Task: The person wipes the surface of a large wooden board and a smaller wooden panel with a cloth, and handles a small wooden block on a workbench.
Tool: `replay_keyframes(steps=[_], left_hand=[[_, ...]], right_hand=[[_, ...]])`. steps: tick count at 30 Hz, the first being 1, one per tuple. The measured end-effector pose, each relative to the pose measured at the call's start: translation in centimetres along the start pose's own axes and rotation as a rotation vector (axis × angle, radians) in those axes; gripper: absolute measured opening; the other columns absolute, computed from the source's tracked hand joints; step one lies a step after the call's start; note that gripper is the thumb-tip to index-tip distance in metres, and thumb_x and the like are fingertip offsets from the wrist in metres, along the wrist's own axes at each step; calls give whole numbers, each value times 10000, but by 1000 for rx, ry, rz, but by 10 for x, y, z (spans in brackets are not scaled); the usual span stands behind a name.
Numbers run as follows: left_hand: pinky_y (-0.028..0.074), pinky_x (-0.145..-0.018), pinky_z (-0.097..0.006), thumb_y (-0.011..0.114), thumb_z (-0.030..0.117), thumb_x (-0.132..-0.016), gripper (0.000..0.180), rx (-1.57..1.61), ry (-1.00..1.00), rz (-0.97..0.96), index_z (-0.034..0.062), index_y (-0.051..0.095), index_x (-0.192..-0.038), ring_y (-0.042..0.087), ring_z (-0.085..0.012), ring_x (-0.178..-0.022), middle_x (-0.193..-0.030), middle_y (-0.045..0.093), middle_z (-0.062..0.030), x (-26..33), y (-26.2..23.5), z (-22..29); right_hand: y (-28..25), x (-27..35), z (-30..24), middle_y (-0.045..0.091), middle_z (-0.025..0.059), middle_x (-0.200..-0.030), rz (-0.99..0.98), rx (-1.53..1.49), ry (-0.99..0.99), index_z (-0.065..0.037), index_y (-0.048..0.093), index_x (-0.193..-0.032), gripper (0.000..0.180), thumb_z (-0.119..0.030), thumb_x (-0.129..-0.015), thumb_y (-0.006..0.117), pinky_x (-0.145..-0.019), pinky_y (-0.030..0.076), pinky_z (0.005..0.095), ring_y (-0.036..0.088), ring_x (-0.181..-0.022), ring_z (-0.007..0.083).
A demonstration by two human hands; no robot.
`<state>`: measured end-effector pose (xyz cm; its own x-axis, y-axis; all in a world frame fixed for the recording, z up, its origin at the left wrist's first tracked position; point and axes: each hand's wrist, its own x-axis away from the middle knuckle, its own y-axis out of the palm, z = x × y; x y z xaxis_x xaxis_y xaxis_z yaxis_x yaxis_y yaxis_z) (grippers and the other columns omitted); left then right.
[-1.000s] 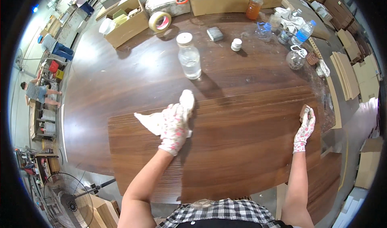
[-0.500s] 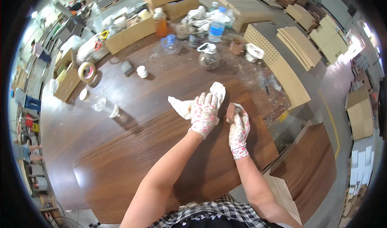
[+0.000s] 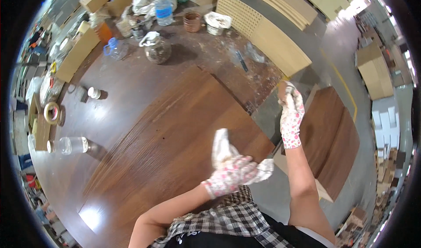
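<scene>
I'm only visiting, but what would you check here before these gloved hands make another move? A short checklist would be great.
1. White cloth at the left hand: ok, the hand is on it, near the edge of the brown board.
2. Brown block in the right hand: ok, held in the fingers.
3. Both hands over the board: not ok, the right one shows beyond its edge.
4. Clear bottle out of the way: ok, well apart from both hands, lid on.
5. Cloth clean: cannot tell, the picture is blurred there.
6. Board surface dry: cannot tell from this view.
</scene>
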<state>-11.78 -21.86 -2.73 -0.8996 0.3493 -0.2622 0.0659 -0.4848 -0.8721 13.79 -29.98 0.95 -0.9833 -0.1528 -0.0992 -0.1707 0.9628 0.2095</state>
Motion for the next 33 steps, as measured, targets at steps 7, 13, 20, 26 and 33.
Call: replay_keyframes(steps=[7,13,20,26,33], left_hand=[[317,-1019,-497,672,259,-666,546,-161,-500,165,85,561,-1171,422,-347,-1228,-1275,506,-119,40,-64,-25],[342,-1021,-483,621,212,-727,518,-121,-89,-31,164,529,-1235,418,-328,-1226,-1310,466,-91,-11,-10,21],[460,-888,-454,577,204,-737,439,188,-302,-136,198,591,-1176,519,-307,-1105,-1209,541,-88,195,84,50],[465,-865,-464,555,214,-727,400,-48,-32,-179,196,639,-1118,537,-306,-1074,-1244,552,-58,131,-45,81],[452,-876,-476,572,222,-704,383,-96,-168,-155,184,655,-1075,526,-320,-1085,-1209,563,-61,174,-46,111]], right_hand=[[-58,83,-18,581,82,-1132,-30,585,-186,-21,548,-1187,346,-3,-848,613,-794,493,275,584,-956,147],[-93,145,-23,603,105,-1024,83,871,-385,-75,613,-1096,367,-23,-747,716,-768,502,331,600,-906,238],[-74,171,-11,571,100,-1058,-202,863,-574,-110,613,-1113,447,-74,-684,735,-815,477,401,562,-936,288],[-83,153,3,561,100,-1037,-129,980,-523,-131,608,-1134,465,-103,-687,733,-813,470,405,553,-939,286],[-74,225,-2,532,84,-1085,-332,1046,-507,-178,583,-1189,469,-229,-737,697,-861,421,436,510,-1002,285]])
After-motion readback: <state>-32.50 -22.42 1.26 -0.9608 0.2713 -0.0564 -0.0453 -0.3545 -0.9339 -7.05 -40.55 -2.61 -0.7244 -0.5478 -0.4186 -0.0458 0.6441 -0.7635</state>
